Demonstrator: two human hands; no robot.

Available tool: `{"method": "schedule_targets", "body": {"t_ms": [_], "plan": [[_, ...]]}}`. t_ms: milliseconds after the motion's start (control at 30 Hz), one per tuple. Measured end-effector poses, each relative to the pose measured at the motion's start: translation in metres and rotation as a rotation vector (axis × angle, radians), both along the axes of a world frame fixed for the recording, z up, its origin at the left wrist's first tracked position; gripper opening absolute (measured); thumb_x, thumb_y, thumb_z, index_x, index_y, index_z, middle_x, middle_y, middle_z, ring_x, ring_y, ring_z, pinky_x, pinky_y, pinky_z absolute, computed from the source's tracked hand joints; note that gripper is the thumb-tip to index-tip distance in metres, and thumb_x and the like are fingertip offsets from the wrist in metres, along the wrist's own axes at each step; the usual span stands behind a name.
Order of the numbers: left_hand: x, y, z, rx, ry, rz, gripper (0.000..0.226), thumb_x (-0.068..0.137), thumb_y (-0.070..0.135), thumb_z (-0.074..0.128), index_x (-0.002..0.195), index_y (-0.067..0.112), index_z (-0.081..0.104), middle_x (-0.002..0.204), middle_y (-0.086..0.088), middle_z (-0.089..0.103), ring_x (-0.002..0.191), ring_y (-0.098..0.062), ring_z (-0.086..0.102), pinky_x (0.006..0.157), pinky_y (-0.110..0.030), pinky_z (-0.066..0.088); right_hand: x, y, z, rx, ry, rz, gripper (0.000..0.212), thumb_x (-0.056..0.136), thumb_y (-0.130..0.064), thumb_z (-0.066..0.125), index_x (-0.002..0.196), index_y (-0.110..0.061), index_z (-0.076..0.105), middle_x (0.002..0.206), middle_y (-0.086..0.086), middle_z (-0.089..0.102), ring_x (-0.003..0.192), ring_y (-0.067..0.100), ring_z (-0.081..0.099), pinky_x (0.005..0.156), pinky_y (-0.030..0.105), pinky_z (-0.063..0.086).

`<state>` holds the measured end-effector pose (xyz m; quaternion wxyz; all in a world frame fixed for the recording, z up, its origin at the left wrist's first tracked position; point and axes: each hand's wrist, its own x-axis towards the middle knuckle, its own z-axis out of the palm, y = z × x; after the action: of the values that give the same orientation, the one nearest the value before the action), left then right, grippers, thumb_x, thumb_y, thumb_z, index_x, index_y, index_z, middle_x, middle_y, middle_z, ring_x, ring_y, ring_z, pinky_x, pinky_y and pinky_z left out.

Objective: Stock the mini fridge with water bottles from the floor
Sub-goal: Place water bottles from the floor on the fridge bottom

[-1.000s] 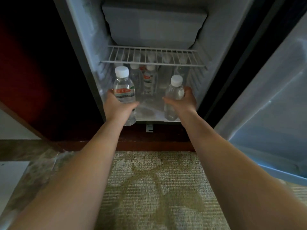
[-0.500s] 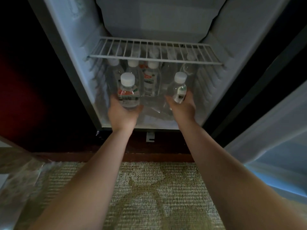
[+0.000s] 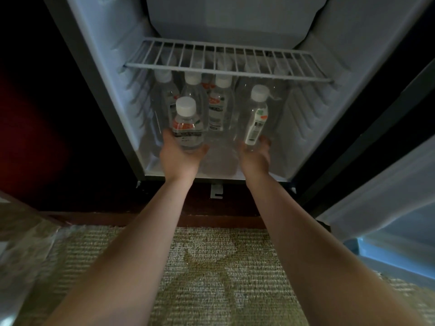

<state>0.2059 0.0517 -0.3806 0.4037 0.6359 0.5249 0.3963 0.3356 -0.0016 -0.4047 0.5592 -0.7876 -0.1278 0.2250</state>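
While stocked bottles (image 3: 220, 102) line the fridge floor's (image 3: 219, 167) back, the left hand (image 3: 180, 158) grips an upright bottle (image 3: 187, 128) and the right hand (image 3: 255, 158) a tilted bottle (image 3: 255, 116) near its front edge. Neither seems set down.

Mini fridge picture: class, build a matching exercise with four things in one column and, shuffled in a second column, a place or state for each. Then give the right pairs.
Things
1. wire shelf
2. front left bottle
3. front right bottle
4. fridge door

Places or states
A. swung open at the right
B. held leaning, long white label strip
C. runs across above the stocked bottles
D. held about upright, clear label

Pairs: 1-C, 2-D, 3-B, 4-A
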Motion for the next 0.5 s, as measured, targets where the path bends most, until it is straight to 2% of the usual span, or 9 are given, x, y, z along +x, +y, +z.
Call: {"method": "schedule_targets", "body": {"t_ms": [67, 167, 233, 333, 433, 500], "plan": [[0.0, 0.002, -0.003, 0.017, 0.014, -0.008, 0.07, 0.07, 0.024, 0.082, 0.127, 0.011, 0.043, 0.126, -0.004, 0.059, 0.116, -0.019, 0.057, 0.088, -0.019, 0.04, 0.005, 0.005, 0.0, 0.033, 0.018, 0.023, 0.05, 0.088, -0.024, 0.066, 0.131, -0.017, 0.041, 0.107, 0.003, 0.058, 0.094, 0.019, 0.061, 0.075, 0.029, 0.049], [-0.002, 0.005, -0.004, 0.042, 0.04, -0.029, 0.075, 0.069, 0.028, 0.082, 0.129, 0.011, 0.041, 0.128, -0.005, 0.058, 0.118, -0.02, 0.056, 0.089, -0.02, 0.04, 0.011, 0.011, 0.004, 0.079, 0.076, 0.065, 0.057, 0.084, -0.022, 0.071, 0.133, -0.019, 0.042, 0.12, 0.005, 0.059, 0.105, 0.023, 0.061, 0.086, 0.034, 0.054], [-0.003, 0.006, -0.005, 0.04, 0.037, -0.047, 0.075, 0.069, 0.029, 0.082, 0.13, 0.011, 0.04, 0.129, -0.005, 0.057, 0.119, -0.02, 0.055, 0.093, -0.022, 0.041, 0.014, 0.011, 0.006, 0.082, 0.1, 0.104, 0.053, 0.084, -0.023, 0.07, 0.13, -0.021, 0.044, 0.111, 0.0, 0.06, 0.097, 0.02, 0.061, 0.081, 0.034, 0.055], [-0.004, 0.006, -0.006, 0.031, 0.005, -0.079, 0.071, 0.072, 0.033, 0.079, 0.129, 0.014, 0.04, 0.127, -0.003, 0.058, 0.116, -0.018, 0.057, 0.092, -0.024, 0.044, 0.016, 0.01, 0.007, 0.078, 0.117, 0.143, 0.052, 0.091, -0.014, 0.059, 0.136, -0.028, 0.04, 0.098, -0.005, 0.057, 0.08, 0.01, 0.057, 0.062, 0.024, 0.05], [-0.006, 0.005, -0.005, 0.009, -0.023, -0.109, 0.064, 0.077, 0.037, 0.074, 0.128, 0.017, 0.04, 0.121, 0.004, 0.058, 0.105, -0.008, 0.055, 0.085, -0.02, 0.04, 0.01, 0.004, 0.005, 0.099, 0.107, 0.15, 0.062, 0.09, 0.0, 0.05, 0.143, -0.03, 0.035, 0.095, -0.006, 0.058, 0.079, 0.009, 0.057, 0.067, 0.023, 0.049], [-0.008, 0.005, -0.003, -0.006, -0.042, -0.121, 0.06, 0.077, 0.037, 0.073, 0.126, 0.019, 0.042, 0.114, 0.01, 0.057, 0.101, -0.005, 0.054, 0.083, -0.019, 0.04, 0.001, -0.003, 0.005, 0.147, 0.107, 0.078, 0.061, 0.089, 0.002, 0.05, 0.142, -0.027, 0.037, 0.098, -0.002, 0.058, 0.079, 0.009, 0.057, 0.064, 0.021, 0.046]]}}
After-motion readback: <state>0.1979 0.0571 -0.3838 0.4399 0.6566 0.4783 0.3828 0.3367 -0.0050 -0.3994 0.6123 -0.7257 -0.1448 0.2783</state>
